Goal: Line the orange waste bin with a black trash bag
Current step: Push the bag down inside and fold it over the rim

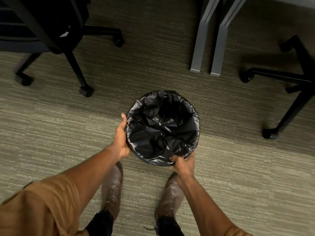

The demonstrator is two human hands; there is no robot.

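Observation:
A round waste bin stands on the carpet in front of my feet, seen from above. A crinkled black trash bag [162,126] fills its inside and folds over the rim all round, so none of the bin's orange wall shows. My left hand [121,137] lies flat against the left side of the bag-covered rim. My right hand [183,163] pinches the bag's folded edge at the near right of the rim.
An office chair [51,40] with black wheeled legs stands at the far left. Grey desk legs [209,48] rise behind the bin. Another chair base [289,79] sits at the right. My brown shoes [112,188] are just below the bin.

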